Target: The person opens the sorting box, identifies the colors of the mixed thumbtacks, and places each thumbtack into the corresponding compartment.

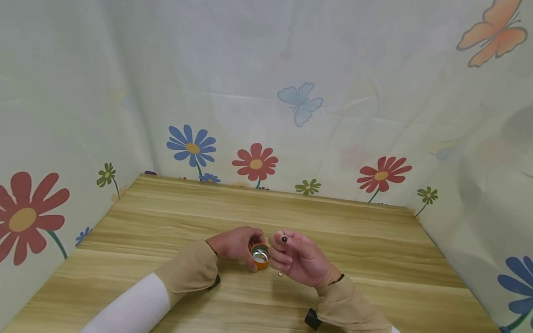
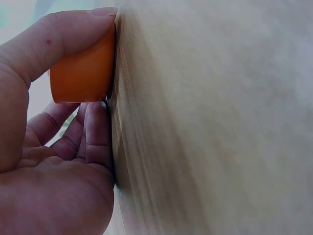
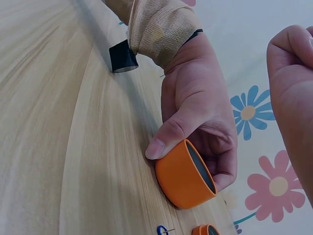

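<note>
My left hand [image 1: 241, 243] holds a small round orange tin [image 1: 261, 265] upright on the wooden table, thumb on one side and fingers on the other. In the head view the tin is open-topped, with a shiny silver inside and small coloured specks at the bottom. My right hand [image 1: 301, 259] is raised just right of the tin, its fingers curled. Between thumb and forefinger it pinches a small black round piece [image 1: 284, 239]. A blue-rimmed tack [image 3: 162, 230] with a thin metal pin lies near the tin in the right wrist view.
A small round piece [image 1: 280, 274] lies on the table [image 1: 187, 208] below my right hand. Part of another small orange round thing [image 3: 198, 230] shows at the right wrist view's lower edge. Fabric walls [image 1: 233, 60] with flowers and butterflies enclose the table's back and sides.
</note>
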{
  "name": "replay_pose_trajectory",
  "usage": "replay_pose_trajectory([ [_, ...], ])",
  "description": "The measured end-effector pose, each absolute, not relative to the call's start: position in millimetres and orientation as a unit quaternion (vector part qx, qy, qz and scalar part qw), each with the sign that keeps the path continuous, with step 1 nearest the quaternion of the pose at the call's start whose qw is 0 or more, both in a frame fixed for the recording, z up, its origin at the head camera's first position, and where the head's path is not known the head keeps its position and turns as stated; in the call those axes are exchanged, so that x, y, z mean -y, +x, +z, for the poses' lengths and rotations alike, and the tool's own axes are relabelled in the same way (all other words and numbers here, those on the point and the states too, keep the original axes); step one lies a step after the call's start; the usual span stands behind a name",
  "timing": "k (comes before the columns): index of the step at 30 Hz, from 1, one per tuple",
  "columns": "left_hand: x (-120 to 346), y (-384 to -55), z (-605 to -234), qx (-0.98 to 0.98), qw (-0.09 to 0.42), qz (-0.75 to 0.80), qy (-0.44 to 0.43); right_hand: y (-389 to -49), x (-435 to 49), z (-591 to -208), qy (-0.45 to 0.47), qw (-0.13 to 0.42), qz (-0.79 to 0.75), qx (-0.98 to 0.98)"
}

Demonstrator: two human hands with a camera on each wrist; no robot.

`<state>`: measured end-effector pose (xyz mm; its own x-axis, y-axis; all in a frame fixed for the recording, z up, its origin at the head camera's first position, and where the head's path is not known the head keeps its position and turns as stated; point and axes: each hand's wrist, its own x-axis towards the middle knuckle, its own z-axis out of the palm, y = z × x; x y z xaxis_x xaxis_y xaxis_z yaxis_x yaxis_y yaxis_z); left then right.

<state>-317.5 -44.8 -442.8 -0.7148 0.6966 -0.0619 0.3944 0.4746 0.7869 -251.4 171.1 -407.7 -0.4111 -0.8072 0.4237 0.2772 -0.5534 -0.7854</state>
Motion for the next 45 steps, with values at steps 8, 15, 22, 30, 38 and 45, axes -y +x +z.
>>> replay_pose_trajectory([
  [8, 45.2, -318.3, -442.7, -0.84, 0.187, 0.388, 0.329, -251.9, -170.5, -409.1, -0.412, 0.349, -0.781, -0.313],
  [15, 45.4, -317.0, -442.2, -0.841, 0.187, 0.389, 0.327, -251.8, -170.1, -408.8, -0.409, 0.353, -0.782, -0.309],
  [22, 45.8, -316.4, -441.7, -0.841, 0.189, 0.389, 0.324, -250.7, -168.6, -410.4, -0.405, 0.353, -0.787, -0.304],
  [30, 46.2, -316.6, -441.0, -0.842, 0.189, 0.389, 0.324, -250.4, -167.5, -411.9, -0.403, 0.352, -0.791, -0.298],
  [38, 46.0, -318.6, -441.8, -0.84, 0.189, 0.39, 0.327, -251.3, -166.2, -413.2, -0.392, 0.344, -0.787, -0.329],
  [45, 45.1, -319.5, -442.8, -0.836, 0.195, 0.396, 0.326, -250.7, -165.9, -411.7, -0.368, 0.327, -0.789, -0.368],
])
